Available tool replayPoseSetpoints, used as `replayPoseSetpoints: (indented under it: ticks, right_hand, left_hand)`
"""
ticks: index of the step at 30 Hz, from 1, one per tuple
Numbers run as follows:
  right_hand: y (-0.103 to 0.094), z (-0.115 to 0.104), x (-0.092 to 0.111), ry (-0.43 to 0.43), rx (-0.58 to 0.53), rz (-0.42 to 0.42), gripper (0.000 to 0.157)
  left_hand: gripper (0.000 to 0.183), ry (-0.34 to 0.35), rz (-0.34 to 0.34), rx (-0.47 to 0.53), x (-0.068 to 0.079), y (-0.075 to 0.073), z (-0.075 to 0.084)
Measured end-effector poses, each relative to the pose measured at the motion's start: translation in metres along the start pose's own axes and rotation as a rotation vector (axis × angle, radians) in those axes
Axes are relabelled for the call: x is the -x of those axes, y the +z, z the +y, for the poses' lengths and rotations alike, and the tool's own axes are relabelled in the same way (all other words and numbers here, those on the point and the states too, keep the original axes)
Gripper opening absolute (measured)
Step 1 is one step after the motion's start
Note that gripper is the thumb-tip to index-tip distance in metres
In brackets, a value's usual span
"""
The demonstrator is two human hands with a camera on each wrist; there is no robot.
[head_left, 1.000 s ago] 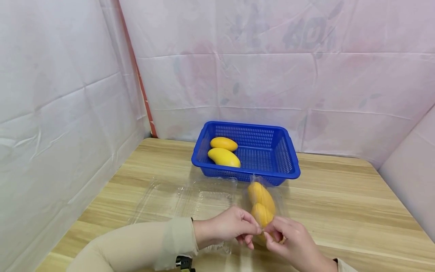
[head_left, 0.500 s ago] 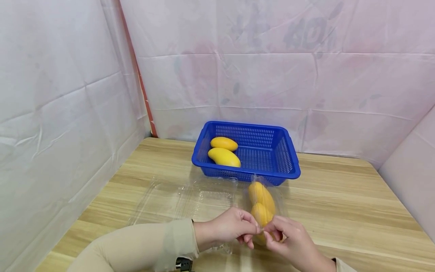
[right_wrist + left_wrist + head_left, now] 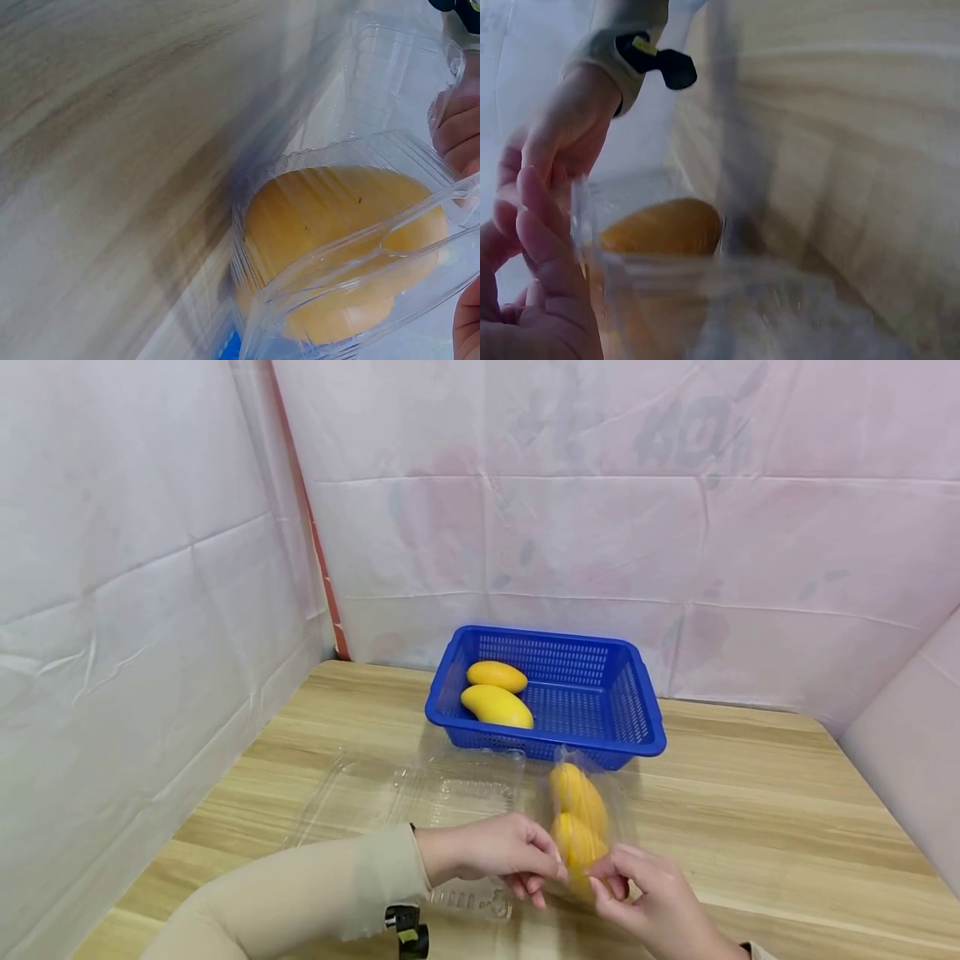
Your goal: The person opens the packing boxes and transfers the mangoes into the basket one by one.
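A clear plastic clamshell box (image 3: 337,262) holding yellow mangoes (image 3: 576,802) stands in front of the blue basket. My left hand (image 3: 506,856) pinches at the box's near edge, from the left. From the right, my right hand (image 3: 648,893) pinches the same edge with thumb and forefinger. A small gap separates the two sets of fingertips. In the left wrist view, fingers of the left hand (image 3: 544,289) lie close against the clear rim, and the right hand (image 3: 562,135) is beyond. The exact grip on the thin plastic is hard to see.
A blue basket (image 3: 637,749) with two mangoes (image 3: 497,706) at its left side stands behind the box. An opened clear clamshell box (image 3: 352,802) lies on the wooden table (image 3: 757,810), partly under the left forearm. White sheets (image 3: 600,543) hang around the table.
The fingertips, close together before, have come apart: the left hand has shifted slightly left and the right hand slightly right. The mangoes in the box stay about where they were.
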State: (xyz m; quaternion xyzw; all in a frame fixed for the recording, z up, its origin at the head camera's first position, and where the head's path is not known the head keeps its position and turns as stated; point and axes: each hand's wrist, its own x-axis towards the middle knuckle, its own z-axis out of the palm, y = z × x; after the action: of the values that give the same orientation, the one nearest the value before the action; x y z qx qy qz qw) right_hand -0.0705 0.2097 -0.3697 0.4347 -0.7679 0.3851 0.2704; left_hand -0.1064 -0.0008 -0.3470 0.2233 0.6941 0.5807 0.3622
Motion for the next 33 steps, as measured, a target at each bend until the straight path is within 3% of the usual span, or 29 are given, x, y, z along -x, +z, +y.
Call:
replayPoseSetpoints:
  ticks: [3,7,11,15,19,30,33]
  right_hand:
    - [0.001,0.001,0.002,-0.007,-0.008,0.015,0.019]
    - [0.000,-0.002,-0.001,-0.024,-0.009,0.026,0.022]
    - [0.000,-0.007,-0.009,-0.108,-0.029,0.037,0.023]
    - [0.001,-0.010,-0.014,-0.183,-0.052,0.024,0.022]
    - [0.003,-0.005,-0.009,-0.215,-0.051,-0.012,0.022]
    - [-0.003,0.004,-0.007,-0.221,-0.058,-0.176,0.017]
    - [-0.010,0.004,-0.012,-0.170,-0.076,-0.250,0.010]
  left_hand:
    - [0.021,-0.001,0.027,-0.023,-0.005,-0.009,0.001]
    - [0.017,0.010,0.158,-0.026,-0.016,-0.025,0.004]
    - [0.016,0.001,0.281,-0.028,-0.032,-0.040,0.006]
    - [0.014,-0.015,0.348,-0.017,-0.045,-0.051,0.006]
    - [0.014,-0.021,0.360,0.009,-0.053,-0.056,0.006]
    - [0.017,-0.047,0.337,0.216,-0.060,-0.059,0.000]
    - [0.017,-0.031,0.356,0.248,-0.061,-0.056,0.001]
